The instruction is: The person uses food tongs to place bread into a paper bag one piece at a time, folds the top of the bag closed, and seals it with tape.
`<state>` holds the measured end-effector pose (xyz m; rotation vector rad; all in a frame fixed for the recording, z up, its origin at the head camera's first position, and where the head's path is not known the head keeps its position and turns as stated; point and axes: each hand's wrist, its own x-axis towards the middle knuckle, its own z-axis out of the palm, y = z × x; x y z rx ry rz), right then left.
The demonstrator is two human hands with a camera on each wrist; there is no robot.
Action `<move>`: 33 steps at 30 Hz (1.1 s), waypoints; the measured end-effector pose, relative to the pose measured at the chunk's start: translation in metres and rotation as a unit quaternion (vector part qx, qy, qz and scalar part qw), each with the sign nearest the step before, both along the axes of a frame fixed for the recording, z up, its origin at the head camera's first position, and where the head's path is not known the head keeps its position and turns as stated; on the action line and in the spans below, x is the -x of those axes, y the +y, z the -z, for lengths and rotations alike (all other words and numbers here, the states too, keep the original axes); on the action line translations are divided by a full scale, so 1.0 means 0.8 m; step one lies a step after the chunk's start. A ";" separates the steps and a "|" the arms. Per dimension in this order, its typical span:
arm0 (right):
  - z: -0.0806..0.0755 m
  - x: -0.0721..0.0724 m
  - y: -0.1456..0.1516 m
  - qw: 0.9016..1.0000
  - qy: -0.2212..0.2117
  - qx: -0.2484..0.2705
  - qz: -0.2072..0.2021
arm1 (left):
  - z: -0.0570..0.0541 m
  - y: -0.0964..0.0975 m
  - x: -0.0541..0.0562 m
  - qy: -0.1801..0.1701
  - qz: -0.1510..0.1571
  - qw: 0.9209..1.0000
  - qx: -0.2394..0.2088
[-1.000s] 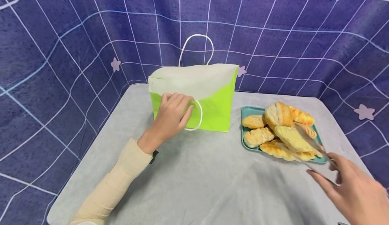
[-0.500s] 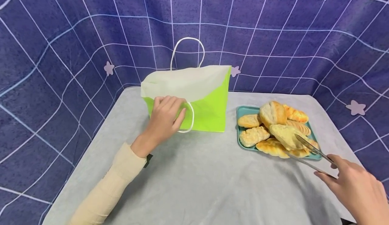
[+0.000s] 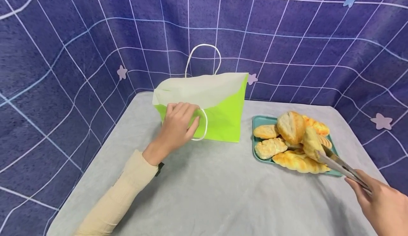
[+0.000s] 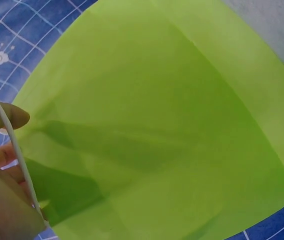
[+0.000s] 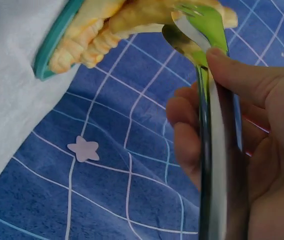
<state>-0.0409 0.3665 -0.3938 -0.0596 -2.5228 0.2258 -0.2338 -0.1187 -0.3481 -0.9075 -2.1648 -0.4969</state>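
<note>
The fingers of a person's right hand (image 3: 384, 199) were curled around slim, shiny metal tongs (image 3: 345, 168), thumb against one side — a squeeze that held the two arms nearly together. At the far end, the tips gripped a pale-yellow, wedge-like piece of bread (image 3: 311, 145), tilted on edge over a teal rectangular tray (image 3: 254, 142); whether it touched the loaves beneath could not be told. The tongs presumably served to keep bare skin off the food.

The left hand (image 3: 178, 122) had its fingers bent over the near rim of an upright lime-green and white paper bag (image 3: 224, 119), creases running from the fingertips. That pinch seemed meant to draw the mouth wide and steady a light bag, while a white cord handle (image 3: 206, 122) looped across the hand.

On the tray, within the right hand's reach, lay a round, cut-faced bread (image 3: 291, 126), a small oval tan roll (image 3: 264, 131), a lumpy golden pastry (image 3: 271, 148) and a long, glossy golden loaf (image 3: 301, 161), among others. Tray and bag stood apart on a grey-covered desk (image 3: 204, 193) — likely giving each hand its own side — before a deep-blue, grid-patterned curtain (image 3: 261, 13).
</note>
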 end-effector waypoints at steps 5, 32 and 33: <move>-0.007 0.000 -0.007 0.998 0.041 0.020 -0.040 | -0.001 -0.005 0.002 -0.007 -0.007 1.000 0.014; -0.102 0.070 -0.139 0.932 0.327 0.032 -0.154 | 0.003 0.009 -0.002 0.043 -0.033 0.998 0.027; -0.105 0.074 -0.143 0.931 0.327 0.029 -0.161 | 0.004 0.010 -0.003 0.044 -0.033 0.998 0.029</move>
